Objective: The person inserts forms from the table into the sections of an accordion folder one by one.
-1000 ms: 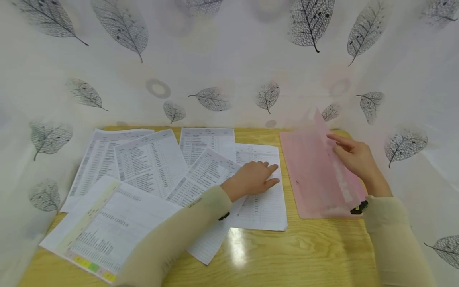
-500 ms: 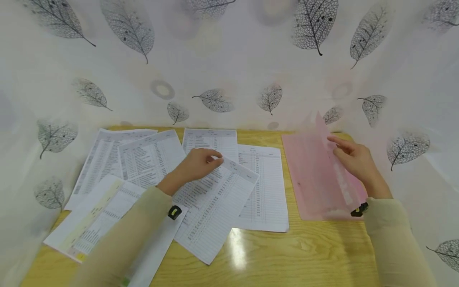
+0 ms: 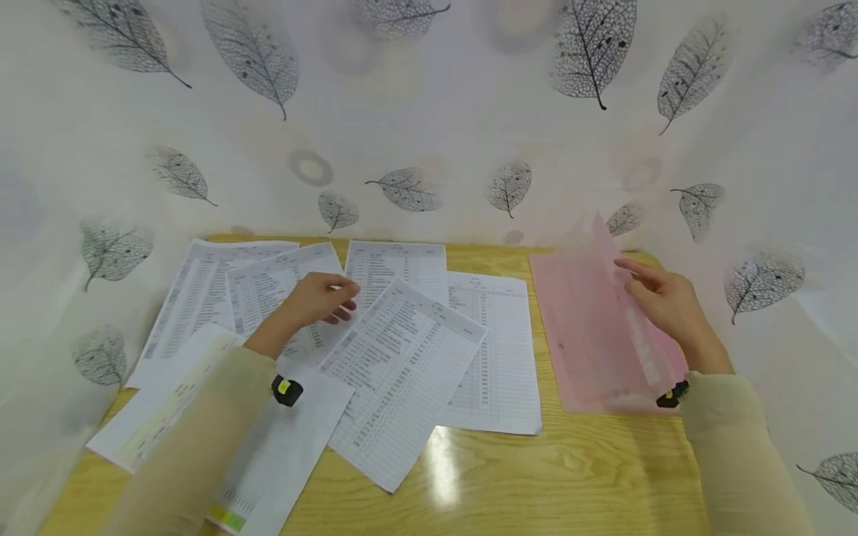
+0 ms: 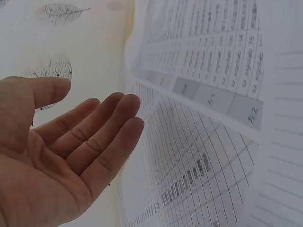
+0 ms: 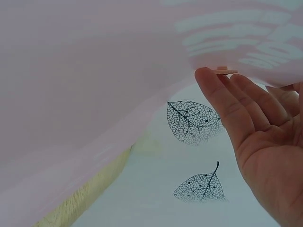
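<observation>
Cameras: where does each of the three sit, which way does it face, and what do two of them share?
Head: above the wooden table, looking forward and down at printed sheets, pink folder, both hands and sleeves.
Left wrist: beside the open left hand, facing the sheets.
Right wrist: under the folder's lifted cover, showing right hand fingers.
Head and right wrist share the folder.
</observation>
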A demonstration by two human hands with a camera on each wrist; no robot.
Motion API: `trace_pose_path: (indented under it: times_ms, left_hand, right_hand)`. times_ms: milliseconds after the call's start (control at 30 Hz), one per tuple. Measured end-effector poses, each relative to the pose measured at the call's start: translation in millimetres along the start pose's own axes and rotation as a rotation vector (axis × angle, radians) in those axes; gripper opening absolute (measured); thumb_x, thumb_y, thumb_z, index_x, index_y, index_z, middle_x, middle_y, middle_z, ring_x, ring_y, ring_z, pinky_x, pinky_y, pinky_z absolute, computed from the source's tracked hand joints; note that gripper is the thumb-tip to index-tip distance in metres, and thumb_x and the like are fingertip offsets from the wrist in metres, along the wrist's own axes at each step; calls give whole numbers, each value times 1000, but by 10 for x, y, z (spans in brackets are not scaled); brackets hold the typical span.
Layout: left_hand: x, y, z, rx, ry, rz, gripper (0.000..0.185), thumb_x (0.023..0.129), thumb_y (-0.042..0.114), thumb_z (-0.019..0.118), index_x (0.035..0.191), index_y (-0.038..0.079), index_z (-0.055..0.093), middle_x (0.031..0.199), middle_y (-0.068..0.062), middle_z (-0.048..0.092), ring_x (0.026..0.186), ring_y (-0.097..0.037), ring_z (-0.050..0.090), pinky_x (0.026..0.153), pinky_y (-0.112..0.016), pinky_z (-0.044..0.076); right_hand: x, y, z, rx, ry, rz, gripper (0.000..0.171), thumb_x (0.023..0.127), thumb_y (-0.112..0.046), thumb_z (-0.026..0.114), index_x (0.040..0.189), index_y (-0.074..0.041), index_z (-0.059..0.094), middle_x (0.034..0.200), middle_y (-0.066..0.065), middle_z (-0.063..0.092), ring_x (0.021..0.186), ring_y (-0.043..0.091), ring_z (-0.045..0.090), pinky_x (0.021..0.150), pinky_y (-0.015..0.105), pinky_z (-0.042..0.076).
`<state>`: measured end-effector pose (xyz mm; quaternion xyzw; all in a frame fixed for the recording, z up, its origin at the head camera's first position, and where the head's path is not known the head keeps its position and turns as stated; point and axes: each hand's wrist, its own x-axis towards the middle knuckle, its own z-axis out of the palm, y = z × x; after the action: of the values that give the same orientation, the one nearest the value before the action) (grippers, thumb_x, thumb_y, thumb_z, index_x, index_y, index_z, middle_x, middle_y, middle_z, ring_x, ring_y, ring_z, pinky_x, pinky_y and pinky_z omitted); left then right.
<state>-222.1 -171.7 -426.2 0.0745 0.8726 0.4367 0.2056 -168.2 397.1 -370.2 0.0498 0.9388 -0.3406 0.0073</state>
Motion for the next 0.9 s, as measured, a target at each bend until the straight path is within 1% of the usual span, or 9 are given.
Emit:
trace_pose_path:
  times_ms: [67, 200, 333, 433, 467, 567, 633, 733, 900]
  left_hand:
    - [5, -19, -16, 9, -8, -22, 53, 109, 38, 56, 144, -2, 59, 120, -24, 76, 98, -29, 79, 82, -38, 66]
    - [1, -36, -30, 53, -50, -64, 50, 108, 36, 59, 138, -4, 63, 115, -23, 77, 93, -27, 78, 78, -36, 66]
    - [-2, -52, -11, 93, -83, -93, 46, 106, 33, 62, 133, -4, 66, 112, -21, 78, 89, -22, 77, 76, -33, 65]
    - [6, -74, 14, 103, -78, -101, 43, 105, 31, 63, 131, -4, 67, 109, -20, 78, 85, -20, 75, 74, -31, 65]
    - [10, -83, 25, 104, -74, -104, 42, 105, 30, 63, 131, -3, 67, 108, -19, 78, 84, -19, 75, 74, -31, 64]
    - [27, -117, 55, 110, -71, -108, 40, 105, 29, 64, 129, -3, 68, 105, -16, 78, 80, -17, 73, 72, -29, 63]
    - [37, -139, 76, 106, -72, -111, 38, 104, 28, 65, 127, -2, 69, 101, -14, 78, 77, -16, 72, 71, -29, 63]
    - [48, -156, 97, 98, -73, -117, 35, 104, 27, 66, 123, -2, 72, 95, -12, 78, 72, -15, 72, 69, -28, 62]
    - [63, -155, 118, 106, -72, -130, 33, 102, 27, 69, 117, -1, 75, 86, -8, 77, 67, -13, 70, 65, -26, 61]
  right_hand:
    - [-1, 11, -4, -6, 4, 3, 51, 109, -39, 48, 157, -24, 51, 151, 19, 57, 70, 17, 49, 55, 30, 42]
    - [-7, 10, -16, -4, 1, 5, 51, 109, -39, 47, 158, -24, 51, 153, 20, 56, 68, 17, 48, 54, 31, 42]
    - [-9, 1, -30, -9, 0, 2, 52, 109, -40, 46, 158, -23, 51, 157, 21, 53, 78, 13, 54, 56, 30, 43]
    - [-2, 6, -32, -16, 6, -5, 51, 109, -40, 47, 157, -24, 52, 157, 20, 53, 79, 11, 55, 58, 29, 44]
    - [2, 10, -31, -18, 10, -9, 51, 109, -40, 47, 157, -23, 52, 156, 20, 54, 80, 8, 56, 58, 28, 44]
    - [14, 28, -23, -15, 19, -26, 50, 109, -37, 48, 156, -22, 53, 154, 21, 56, 80, 4, 56, 58, 26, 45]
    - [18, 40, -16, -10, 23, -33, 49, 109, -35, 49, 156, -22, 54, 153, 22, 57, 83, 2, 57, 59, 25, 45]
    - [23, 55, -6, -2, 23, -37, 48, 109, -34, 49, 155, -22, 54, 152, 22, 58, 80, 6, 56, 57, 25, 44]
    - [23, 50, -7, -8, 21, -30, 49, 109, -36, 49, 156, -22, 54, 154, 20, 56, 83, 8, 56, 60, 25, 44]
